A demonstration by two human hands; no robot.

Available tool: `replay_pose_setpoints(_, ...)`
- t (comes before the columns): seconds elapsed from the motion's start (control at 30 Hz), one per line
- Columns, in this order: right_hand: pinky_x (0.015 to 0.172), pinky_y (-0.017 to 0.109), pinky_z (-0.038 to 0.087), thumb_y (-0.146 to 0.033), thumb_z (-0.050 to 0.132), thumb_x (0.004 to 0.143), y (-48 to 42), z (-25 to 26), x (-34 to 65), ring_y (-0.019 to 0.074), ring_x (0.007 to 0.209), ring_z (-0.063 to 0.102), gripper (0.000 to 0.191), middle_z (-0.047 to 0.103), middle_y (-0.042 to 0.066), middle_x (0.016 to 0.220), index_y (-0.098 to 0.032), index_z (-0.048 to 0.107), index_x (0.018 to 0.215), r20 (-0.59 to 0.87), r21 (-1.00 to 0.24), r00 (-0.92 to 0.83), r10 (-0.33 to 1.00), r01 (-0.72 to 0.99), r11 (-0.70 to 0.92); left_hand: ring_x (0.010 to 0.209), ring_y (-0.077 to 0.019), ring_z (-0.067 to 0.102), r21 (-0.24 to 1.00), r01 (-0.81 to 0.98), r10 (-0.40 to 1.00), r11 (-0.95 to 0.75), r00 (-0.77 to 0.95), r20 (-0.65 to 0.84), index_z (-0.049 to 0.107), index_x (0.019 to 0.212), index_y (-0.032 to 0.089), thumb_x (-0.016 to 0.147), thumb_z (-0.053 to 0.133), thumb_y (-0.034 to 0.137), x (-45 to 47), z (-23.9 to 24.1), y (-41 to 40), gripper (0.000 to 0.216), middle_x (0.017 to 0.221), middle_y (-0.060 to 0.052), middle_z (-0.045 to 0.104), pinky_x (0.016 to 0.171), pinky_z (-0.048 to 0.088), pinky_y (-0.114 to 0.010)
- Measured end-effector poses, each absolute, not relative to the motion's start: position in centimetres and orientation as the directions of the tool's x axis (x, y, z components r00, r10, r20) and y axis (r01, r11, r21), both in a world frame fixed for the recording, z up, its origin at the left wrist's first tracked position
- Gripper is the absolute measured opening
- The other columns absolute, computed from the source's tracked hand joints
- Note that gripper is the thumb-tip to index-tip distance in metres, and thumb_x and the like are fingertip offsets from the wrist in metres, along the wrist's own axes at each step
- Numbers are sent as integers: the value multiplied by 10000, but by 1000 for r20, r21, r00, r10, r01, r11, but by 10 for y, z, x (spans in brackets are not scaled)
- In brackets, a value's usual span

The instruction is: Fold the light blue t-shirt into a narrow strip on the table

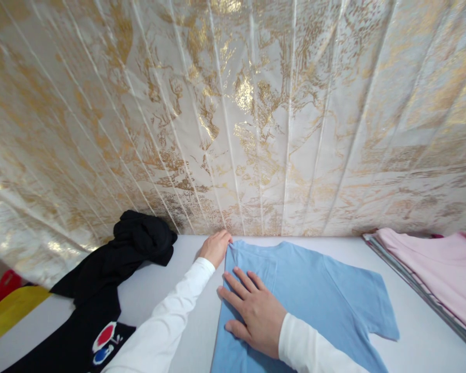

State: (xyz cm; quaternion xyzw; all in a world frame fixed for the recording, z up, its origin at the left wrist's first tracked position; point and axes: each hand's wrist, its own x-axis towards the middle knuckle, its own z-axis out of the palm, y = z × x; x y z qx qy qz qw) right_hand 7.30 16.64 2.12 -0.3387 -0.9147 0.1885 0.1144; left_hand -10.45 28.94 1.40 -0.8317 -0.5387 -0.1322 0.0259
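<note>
One gold-patterned cloth (233, 119) fills the upper frame, above a white table (200, 326). At lower centre we see the blue T-shirt (310, 290), seemingly doubled lengthwise; we judge that fold made, with the sleeve (376, 305) at right not tucked in. Its hem runs off the bottom edge, as the pink-topped stack (431, 267) does at right. Our right hand (258, 316) lies splayed flat on the shirt. Our left hand (216, 246) meets its upper left corner; thumb hidden, we cannot tell whether it pinches.
</note>
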Motion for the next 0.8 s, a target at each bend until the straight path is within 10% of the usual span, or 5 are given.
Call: replay_pose_setpoints(0.8,1125,485,184,-538,373,938,214,2,122,278,1419,160,657,205,131,1539,-150,307,1464,74,-290,-589,804,759,583,889,-275,626,-59,860,862,-506,506,-22,662,879,155,794,478,40,-53,52,203,232,941,-127,644,761,497,-370)
